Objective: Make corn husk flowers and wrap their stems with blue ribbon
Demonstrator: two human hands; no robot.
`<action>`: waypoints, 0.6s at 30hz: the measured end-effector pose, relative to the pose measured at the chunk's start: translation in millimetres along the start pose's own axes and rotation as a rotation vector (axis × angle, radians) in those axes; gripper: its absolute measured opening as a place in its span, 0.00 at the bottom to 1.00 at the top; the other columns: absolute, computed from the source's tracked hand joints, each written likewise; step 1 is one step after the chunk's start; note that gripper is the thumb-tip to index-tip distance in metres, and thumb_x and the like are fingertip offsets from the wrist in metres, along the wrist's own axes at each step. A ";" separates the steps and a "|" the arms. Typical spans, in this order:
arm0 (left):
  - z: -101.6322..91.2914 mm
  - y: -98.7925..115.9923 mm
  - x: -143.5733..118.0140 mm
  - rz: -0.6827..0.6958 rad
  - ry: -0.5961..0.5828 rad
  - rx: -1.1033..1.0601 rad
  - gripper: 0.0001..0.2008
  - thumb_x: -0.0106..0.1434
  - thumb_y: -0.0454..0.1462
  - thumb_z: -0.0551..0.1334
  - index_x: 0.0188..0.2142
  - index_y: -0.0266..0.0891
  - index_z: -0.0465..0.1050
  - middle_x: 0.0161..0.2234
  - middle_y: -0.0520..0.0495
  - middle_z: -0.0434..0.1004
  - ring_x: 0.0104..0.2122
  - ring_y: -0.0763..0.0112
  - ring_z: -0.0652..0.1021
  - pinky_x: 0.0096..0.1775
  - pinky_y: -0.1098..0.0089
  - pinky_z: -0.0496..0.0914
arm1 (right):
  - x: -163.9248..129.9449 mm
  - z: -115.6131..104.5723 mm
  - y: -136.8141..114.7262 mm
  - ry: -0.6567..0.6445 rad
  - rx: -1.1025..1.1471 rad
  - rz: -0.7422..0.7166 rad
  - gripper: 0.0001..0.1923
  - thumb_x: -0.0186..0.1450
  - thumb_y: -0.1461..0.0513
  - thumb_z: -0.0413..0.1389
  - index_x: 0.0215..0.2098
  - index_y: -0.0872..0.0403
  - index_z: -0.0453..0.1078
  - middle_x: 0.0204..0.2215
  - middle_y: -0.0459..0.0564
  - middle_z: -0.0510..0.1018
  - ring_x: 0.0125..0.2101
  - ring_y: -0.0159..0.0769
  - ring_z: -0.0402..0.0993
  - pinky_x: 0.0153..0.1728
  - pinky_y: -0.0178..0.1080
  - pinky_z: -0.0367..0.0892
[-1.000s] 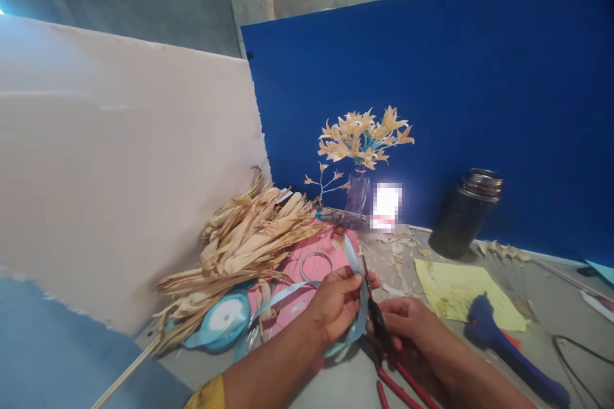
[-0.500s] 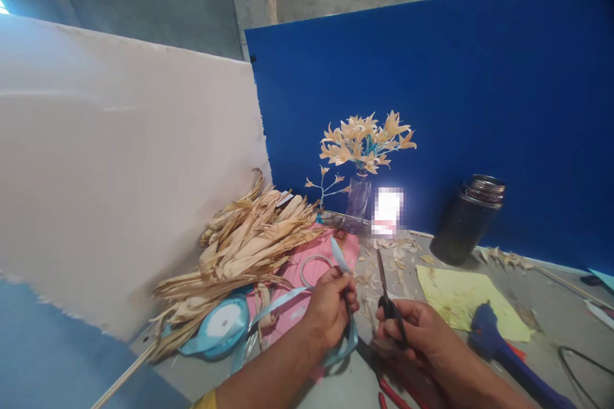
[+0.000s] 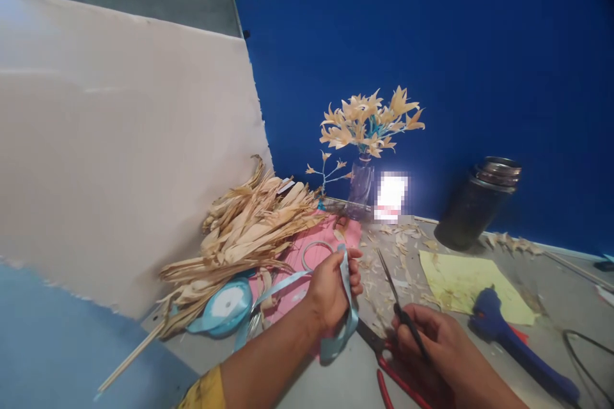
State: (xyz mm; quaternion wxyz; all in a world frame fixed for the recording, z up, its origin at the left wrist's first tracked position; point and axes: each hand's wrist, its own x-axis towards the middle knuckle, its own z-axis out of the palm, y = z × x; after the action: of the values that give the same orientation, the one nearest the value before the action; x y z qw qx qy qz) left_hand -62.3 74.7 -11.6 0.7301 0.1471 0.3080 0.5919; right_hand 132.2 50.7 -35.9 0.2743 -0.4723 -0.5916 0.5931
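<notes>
My left hand (image 3: 330, 297) is closed around a light blue ribbon (image 3: 346, 281). The ribbon drapes over the fingers and hangs in a loop below the palm. Another stretch of it runs left to a blue ribbon spool (image 3: 229, 308). To the right, my right hand (image 3: 425, 335) grips dark-handled scissors (image 3: 392, 278), blades pointing up and away from me, apart from the ribbon. The blades look closed together. Beneath my hands lies a red-handled cutting tool (image 3: 384, 358), partly hidden by my right hand.
Dried corn husks (image 3: 254, 230) are heaped at the left beside pink paper (image 3: 330, 230). Husk flowers (image 3: 367, 118) stand in a glass vase (image 3: 361, 188). A dark flask (image 3: 472, 207), yellow paper (image 3: 503, 290) and a blue glue gun (image 3: 520, 345) occupy the right. Husk scraps litter the middle.
The scissors and my right hand have moved right and toward me, away from my left hand. The ribbon end, which stuck up, now lies over my left hand. The view has tilted down slightly.
</notes>
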 end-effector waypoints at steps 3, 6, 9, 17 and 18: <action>5.5 -0.6 -4.9 -0.071 -0.050 0.002 0.14 0.65 0.39 0.58 0.43 0.31 0.76 0.33 0.44 0.74 0.30 0.69 0.76 0.31 0.70 0.71 | -2.9 -2.2 -3.0 -0.019 -0.058 0.032 0.19 0.56 0.46 0.61 0.25 0.53 0.68 0.19 0.43 0.72 0.21 0.31 0.65 0.23 0.32 0.59; 9.2 -0.5 -9.2 -0.100 -0.111 0.043 0.16 0.67 0.40 0.57 0.47 0.32 0.77 0.45 0.38 0.76 0.43 0.61 0.78 0.40 0.65 0.74 | -6.7 -6.1 -1.7 -0.048 -0.185 0.034 0.17 0.58 0.49 0.59 0.23 0.52 0.65 0.17 0.41 0.68 0.20 0.29 0.59 0.21 0.32 0.52; 8.0 1.0 -9.6 -0.133 -0.155 0.070 0.17 0.68 0.40 0.56 0.47 0.32 0.77 0.52 0.36 0.74 0.48 0.58 0.77 0.43 0.60 0.75 | -9.6 -10.7 -1.5 -0.057 -0.288 0.004 0.15 0.58 0.52 0.58 0.22 0.52 0.62 0.18 0.41 0.66 0.22 0.30 0.57 0.22 0.32 0.50; 3.9 1.7 -9.0 -0.257 -0.303 0.121 0.19 0.66 0.42 0.57 0.45 0.29 0.79 0.53 0.31 0.77 0.50 0.55 0.77 0.46 0.59 0.73 | -14.0 -13.0 -2.3 -0.120 -0.439 -0.039 0.11 0.57 0.62 0.57 0.22 0.51 0.58 0.20 0.40 0.62 0.23 0.30 0.55 0.23 0.34 0.47; 4.0 1.7 -9.2 -0.260 -0.316 0.123 0.19 0.66 0.42 0.57 0.45 0.28 0.79 0.53 0.31 0.77 0.50 0.55 0.77 0.47 0.60 0.73 | -14.6 -12.6 -2.1 -0.115 -0.448 -0.045 0.11 0.57 0.62 0.57 0.22 0.51 0.58 0.20 0.40 0.62 0.23 0.30 0.55 0.23 0.34 0.47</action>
State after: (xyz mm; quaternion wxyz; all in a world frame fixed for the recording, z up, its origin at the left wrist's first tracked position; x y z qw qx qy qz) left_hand -62.2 66.9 -5.1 0.8294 0.2413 0.2414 0.4423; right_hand 148.7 43.7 -28.6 0.1418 -0.4736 -0.7333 0.4667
